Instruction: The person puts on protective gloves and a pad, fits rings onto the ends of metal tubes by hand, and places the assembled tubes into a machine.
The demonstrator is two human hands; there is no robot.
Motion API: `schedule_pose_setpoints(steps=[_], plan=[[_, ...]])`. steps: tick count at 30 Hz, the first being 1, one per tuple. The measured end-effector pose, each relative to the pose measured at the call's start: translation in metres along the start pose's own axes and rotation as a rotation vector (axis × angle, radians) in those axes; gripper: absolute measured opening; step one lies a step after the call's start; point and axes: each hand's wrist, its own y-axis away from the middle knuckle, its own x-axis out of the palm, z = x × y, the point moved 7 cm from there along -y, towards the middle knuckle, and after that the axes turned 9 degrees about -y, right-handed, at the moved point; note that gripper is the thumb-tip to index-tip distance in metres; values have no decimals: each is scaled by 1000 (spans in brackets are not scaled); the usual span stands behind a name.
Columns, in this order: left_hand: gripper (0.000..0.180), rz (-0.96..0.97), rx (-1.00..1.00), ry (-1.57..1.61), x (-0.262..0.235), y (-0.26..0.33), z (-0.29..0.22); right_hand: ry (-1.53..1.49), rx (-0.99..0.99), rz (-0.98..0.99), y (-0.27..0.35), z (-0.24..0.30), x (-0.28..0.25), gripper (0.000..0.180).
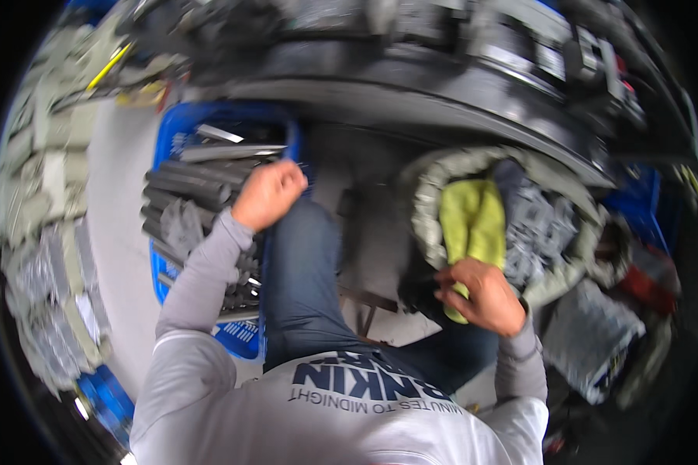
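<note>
White cloth from the person's T-shirt [287,422] was closest, and past it a dark blue trouser leg [298,267] stood beside a blue plastic crate [171,122]. Near that crate's edge was the left hand [270,195], its fingers curled together, with nothing seen in them. Over on the other side, the right hand [481,296] was at the low end of a yellow-green cloth [473,213]. Its fingers bent toward the cloth, but I could not tell if they pinched it or only hung over it. Most of that cloth lay in a round, pale sack [425,205], next to a heap of grey pieces [539,232]. As for how far along things were, the cloth was not yet out of the sack, and both holders looked well filled, so plenty seemed left; what was finished did not show. I counted one crate, one sack, one cloth, two shiny strips [219,133] and at least three dark tubes [190,186]; the grey pieces were too jumbled to count.
</note>
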Motion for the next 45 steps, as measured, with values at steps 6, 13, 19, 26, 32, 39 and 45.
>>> schedule_pose_setpoints(steps=[6,13,19,26,32,39,45], plan=[[18,-485,-299,-300,-139,92,151,104,-204,83,0,-2,69,29],[28,-952,-484,-220,-89,290,243,67,-155,-59,19,18,130,21],[73,-834,-750,-59,-22,328,262,85,-176,-100,-10,77,170,18],[80,-561,-842,-104,-20,298,284,72,-285,-10,-16,106,221,19],[29,-640,-706,313,-31,287,294,57,-216,-65,-1,73,215,18],[9,-827,-115,849,-137,235,122,-180,-158,-217,-20,60,190,19],[6,-620,127,1145,-65,174,-13,-587,-284,-366,-65,73,203,41]])
